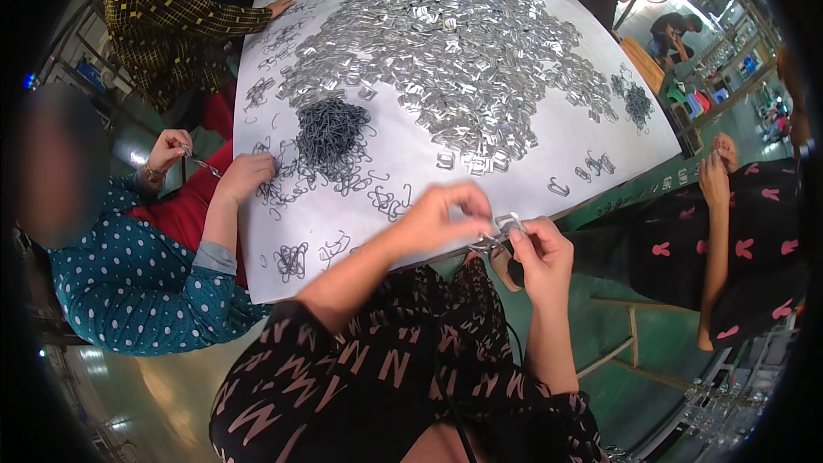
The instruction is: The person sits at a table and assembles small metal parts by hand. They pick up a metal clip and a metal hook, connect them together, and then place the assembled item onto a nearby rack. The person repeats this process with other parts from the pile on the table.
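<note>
At the near edge of the table, my right hand pinches a flat silver metal buckle-shaped piece between thumb and fingers. Some shiny linked metal pieces hang just beside it. My left hand comes in from the left, its fingers curled close to the metal piece; it is blurred, and whatever is between its fingertips is too small to make out. Beyond my hands spreads a large heap of silver metal pieces. To its left is a dark pile of wire S-shaped hooks.
Loose hooks lie near my left forearm. A person in a dotted top works at the left with hooks and a short chain. Another person stands at the right, and others are around the white table.
</note>
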Available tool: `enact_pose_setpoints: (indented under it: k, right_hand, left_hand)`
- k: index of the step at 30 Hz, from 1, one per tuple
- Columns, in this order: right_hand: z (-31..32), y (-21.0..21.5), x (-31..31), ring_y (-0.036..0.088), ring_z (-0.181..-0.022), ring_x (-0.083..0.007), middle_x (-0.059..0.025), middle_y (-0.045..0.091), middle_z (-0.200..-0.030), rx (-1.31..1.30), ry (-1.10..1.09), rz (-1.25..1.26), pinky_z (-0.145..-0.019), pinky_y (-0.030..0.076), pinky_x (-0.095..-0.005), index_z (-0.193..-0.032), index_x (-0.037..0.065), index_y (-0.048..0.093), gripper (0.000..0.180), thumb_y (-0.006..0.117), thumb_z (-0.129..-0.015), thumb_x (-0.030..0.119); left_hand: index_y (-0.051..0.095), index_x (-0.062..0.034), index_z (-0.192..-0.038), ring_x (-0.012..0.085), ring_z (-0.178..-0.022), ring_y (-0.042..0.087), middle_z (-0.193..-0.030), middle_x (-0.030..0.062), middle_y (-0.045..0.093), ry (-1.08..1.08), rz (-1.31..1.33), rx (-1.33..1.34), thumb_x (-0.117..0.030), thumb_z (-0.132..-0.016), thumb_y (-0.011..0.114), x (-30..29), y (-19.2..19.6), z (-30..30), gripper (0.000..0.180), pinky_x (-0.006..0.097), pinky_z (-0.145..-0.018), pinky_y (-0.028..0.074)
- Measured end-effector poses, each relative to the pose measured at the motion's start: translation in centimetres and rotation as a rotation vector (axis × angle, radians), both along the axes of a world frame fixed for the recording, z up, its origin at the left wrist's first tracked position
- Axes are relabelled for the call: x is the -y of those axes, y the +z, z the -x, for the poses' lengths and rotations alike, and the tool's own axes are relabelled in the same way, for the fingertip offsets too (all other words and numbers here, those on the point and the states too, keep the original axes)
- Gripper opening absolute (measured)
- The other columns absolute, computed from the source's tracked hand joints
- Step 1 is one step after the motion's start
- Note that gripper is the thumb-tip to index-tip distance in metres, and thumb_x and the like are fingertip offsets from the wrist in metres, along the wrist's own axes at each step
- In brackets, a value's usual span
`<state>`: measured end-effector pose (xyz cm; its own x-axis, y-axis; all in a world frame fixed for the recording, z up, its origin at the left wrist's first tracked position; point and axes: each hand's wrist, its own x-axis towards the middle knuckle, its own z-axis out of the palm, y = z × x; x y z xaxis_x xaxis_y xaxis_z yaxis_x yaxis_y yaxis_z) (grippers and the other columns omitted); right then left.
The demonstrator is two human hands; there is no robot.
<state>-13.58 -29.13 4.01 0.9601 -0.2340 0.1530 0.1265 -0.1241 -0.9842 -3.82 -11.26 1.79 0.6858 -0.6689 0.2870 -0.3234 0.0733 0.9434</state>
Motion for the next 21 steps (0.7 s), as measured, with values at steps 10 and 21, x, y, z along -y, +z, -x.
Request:
enact_pose_setpoints:
  k: [10,21]
  right_hand:
    - [4.6,-1.3,2.8,0.045,-0.064,-0.0053,-0.0004,0.050,-0.078,0.013,-0.050,0.197,-0.056,0.034,-0.0190,-0.087,-0.001,0.061,0.003,0.061,-0.086,0.002]
    - [7.3,-6.1,3.1,0.062,-0.070,-0.0114,-0.0042,0.061,-0.083,-0.267,-0.062,-0.059,-0.064,0.050,-0.0236,-0.096,-0.002,0.059,0.008,0.059,-0.090,0.004]
  left_hand:
    - [0.048,-0.0170,-0.130,0.0387,-0.131,0.028,-0.139,0.0205,0.037,0.827,-0.872,0.290,-0.058,-0.078,0.063,1.1,-7.6,-17.6,0.069,0.049,-0.106,0.025]
    - [0.056,-0.0131,-0.116,0.0350,-0.121,0.036,-0.122,0.0196,0.045,0.680,-0.696,0.534,-0.041,-0.083,0.063,3.4,-9.4,-5.4,0.044,0.053,-0.099,0.026]
